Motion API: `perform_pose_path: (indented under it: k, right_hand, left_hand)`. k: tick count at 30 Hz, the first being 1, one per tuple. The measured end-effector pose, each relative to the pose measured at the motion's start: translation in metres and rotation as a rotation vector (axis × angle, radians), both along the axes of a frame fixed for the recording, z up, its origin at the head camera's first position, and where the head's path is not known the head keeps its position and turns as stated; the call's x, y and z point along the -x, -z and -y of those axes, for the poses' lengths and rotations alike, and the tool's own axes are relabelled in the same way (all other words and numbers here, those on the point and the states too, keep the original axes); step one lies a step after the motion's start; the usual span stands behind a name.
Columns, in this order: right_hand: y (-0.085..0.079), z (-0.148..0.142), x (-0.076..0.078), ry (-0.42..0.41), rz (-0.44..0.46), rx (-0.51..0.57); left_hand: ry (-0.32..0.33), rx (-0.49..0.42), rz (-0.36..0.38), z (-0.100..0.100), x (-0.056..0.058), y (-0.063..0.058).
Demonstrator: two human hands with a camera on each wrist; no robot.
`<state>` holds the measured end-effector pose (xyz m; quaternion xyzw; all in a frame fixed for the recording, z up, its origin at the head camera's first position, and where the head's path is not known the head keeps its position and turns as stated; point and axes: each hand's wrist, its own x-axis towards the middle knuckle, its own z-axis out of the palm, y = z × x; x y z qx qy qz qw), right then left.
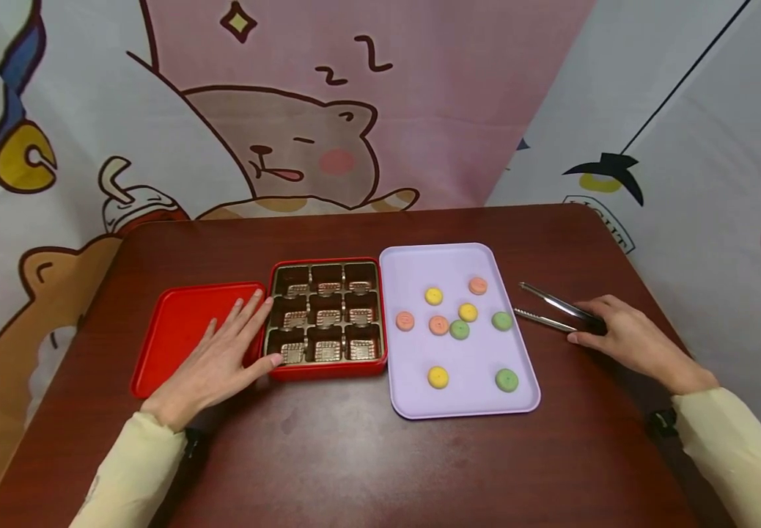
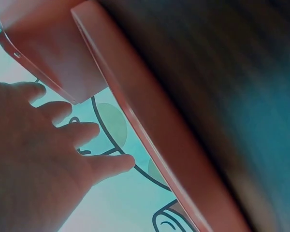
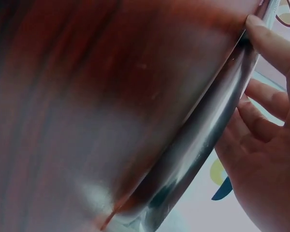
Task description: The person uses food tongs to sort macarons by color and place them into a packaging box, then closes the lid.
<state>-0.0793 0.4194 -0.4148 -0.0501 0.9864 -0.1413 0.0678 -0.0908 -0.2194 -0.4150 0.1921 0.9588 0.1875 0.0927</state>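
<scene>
In the head view my left hand (image 1: 218, 356) is spread with straight fingers, its fingertips and thumb right at the left side of a red box (image 1: 328, 372). Inside the box sits a gold-brown insert (image 1: 328, 317) with square compartments. Under that hand lies a flat red lid (image 1: 185, 323), partly hidden by it. My right hand (image 1: 638, 341) grips metal tongs (image 1: 555, 304) by the dark handle end, thumb on the near arm and fingers on the far one. The tips of the tongs stand apart and point left, right beside a lavender tray (image 1: 413, 400).
On the tray lie three yellow button-shaped discs (image 1: 438, 377), three pink ones (image 1: 405, 320) and three green ones (image 1: 506, 379). Box and tray stand side by side on a dark brown table (image 1: 328, 462). A cartoon-printed cloth (image 1: 440, 88) hangs behind the table.
</scene>
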Motion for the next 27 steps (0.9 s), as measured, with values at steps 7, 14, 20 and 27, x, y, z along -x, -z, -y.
perform_pose_path:
  k: [7,14,20,27]
  right_hand:
    - [-0.003,-0.003,0.001,-0.029,-0.052,-0.02]
    - [-0.013,0.001,-0.004,-0.041,-0.14,0.007]
    - [-0.026,0.02,-0.01,-0.06,-0.192,0.006]
    - [-0.037,0.044,-0.011,-0.148,-0.199,0.009]
  left_hand:
    - [0.0,-0.013,0.005,0.003,-0.004,0.003]
    - [-0.001,-0.016,0.013,0.002,-0.002,0.003]
    - [0.005,-0.017,0.025,0.002,-0.002,0.002]
    - [0.006,-0.016,0.036,0.002,-0.002,0.003]
